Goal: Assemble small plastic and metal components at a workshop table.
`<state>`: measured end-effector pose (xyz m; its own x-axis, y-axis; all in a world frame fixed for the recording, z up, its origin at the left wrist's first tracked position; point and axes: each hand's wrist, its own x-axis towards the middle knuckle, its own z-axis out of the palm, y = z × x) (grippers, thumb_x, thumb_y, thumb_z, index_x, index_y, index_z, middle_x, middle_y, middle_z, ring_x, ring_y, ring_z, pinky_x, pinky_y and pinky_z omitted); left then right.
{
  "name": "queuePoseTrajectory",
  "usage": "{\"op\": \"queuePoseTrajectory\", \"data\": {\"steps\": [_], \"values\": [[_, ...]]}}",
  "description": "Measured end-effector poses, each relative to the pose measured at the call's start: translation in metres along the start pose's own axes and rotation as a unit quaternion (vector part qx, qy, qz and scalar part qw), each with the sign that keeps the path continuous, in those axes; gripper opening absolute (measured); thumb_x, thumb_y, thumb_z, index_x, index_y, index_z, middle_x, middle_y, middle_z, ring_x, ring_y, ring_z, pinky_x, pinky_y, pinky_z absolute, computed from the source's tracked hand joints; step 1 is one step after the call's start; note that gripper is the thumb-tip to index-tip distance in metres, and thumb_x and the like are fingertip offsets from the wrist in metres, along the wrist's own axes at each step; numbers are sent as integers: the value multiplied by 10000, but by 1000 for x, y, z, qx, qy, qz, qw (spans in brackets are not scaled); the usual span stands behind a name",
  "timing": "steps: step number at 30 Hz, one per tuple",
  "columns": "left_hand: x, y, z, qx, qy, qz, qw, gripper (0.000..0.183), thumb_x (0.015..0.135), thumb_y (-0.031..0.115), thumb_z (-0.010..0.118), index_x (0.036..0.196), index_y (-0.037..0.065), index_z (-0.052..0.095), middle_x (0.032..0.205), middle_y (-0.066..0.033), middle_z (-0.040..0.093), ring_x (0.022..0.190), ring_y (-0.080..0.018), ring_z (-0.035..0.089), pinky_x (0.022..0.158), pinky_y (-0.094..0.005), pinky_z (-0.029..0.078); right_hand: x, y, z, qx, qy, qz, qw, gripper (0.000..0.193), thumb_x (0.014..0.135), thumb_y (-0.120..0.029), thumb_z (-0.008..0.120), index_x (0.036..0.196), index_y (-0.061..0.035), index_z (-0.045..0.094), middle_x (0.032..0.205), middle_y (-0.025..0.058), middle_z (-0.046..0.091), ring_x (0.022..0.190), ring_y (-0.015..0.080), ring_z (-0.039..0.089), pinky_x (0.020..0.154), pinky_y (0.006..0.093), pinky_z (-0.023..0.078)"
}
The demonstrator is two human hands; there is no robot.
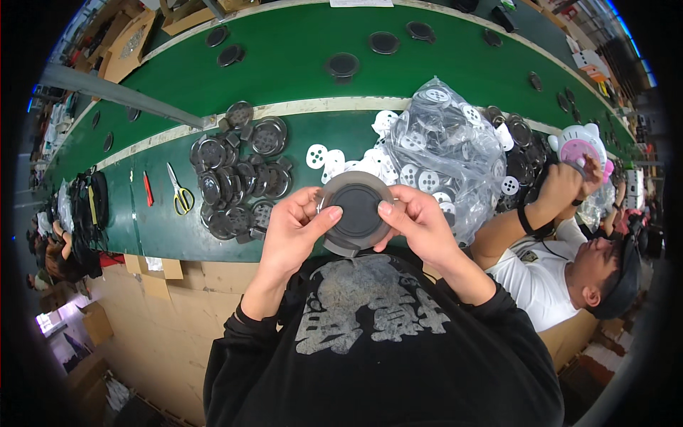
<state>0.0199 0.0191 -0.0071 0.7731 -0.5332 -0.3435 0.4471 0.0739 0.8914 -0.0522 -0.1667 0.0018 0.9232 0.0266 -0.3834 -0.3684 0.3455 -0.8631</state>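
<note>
Between my two hands is a round, smoky-dark plastic disc [358,210] with a clear rim and a small tab on its lower edge. My left hand [297,220] grips its left side, thumb on top. On the opposite side my right hand [420,220] pinches the rim, its thumb also on the face. Just beyond the disc lie loose white plates with holes [333,165]. More of them fill a clear plastic bag [445,146] to the right. Left of my hands, a pile of similar dark round parts [238,178] rests on the green table.
Yellow-handled scissors [183,199] and a red cutter [148,189] lie at the left. Across the far side runs a green conveyor belt [284,67] carrying spaced dark discs. A co-worker's hands [569,181] hold a pink-and-white cat-shaped item [580,146] at the right. A metal bar [121,92] crosses the upper left.
</note>
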Motion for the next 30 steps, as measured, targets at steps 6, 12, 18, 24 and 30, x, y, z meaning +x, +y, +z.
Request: {"op": "queuePoseTrajectory", "data": {"steps": [6,12,18,24,30], "values": [[2,-9,-8,-49,-12,-27,998,218,872,99,603,1032,-42,556,792,13,617,677,2,497,576,-168,386,3,-2,-2,118,16,17,993,277,934,-189,512,1036,67,541,781,94,626,588,132,612,504,230,497],[3,-18,-5,79,-2,20,997,237,863,93,615,1038,-45,537,813,-28,629,707,-42,551,625,-183,441,8,14,-5,-82,-1,-14,997,191,909,-160,555,869,27,541,707,58,617,580,95,600,492,218,480],[12,-27,-18,116,-10,-10,993,241,828,74,651,1007,-44,540,806,-30,634,716,-40,547,612,-196,445,15,26,-9,-176,-8,-36,984,157,892,-124,578,835,18,547,668,25,600,581,60,558,504,208,455],[12,-33,-20,132,-53,-5,990,288,821,22,637,1068,-51,505,916,-44,602,845,-76,557,712,-220,471,28,36,-12,-193,2,-14,981,291,878,-227,612,707,-5,532,549,-11,512,473,48,432,428,220,342],[24,-64,-47,354,-81,-63,930,425,789,190,697,1105,-36,528,924,-111,612,834,-153,566,745,-288,456,60,93,-36,-187,-123,169,960,308,887,-307,591,773,-22,602,666,-10,558,587,64,535,484,212,450]]}}
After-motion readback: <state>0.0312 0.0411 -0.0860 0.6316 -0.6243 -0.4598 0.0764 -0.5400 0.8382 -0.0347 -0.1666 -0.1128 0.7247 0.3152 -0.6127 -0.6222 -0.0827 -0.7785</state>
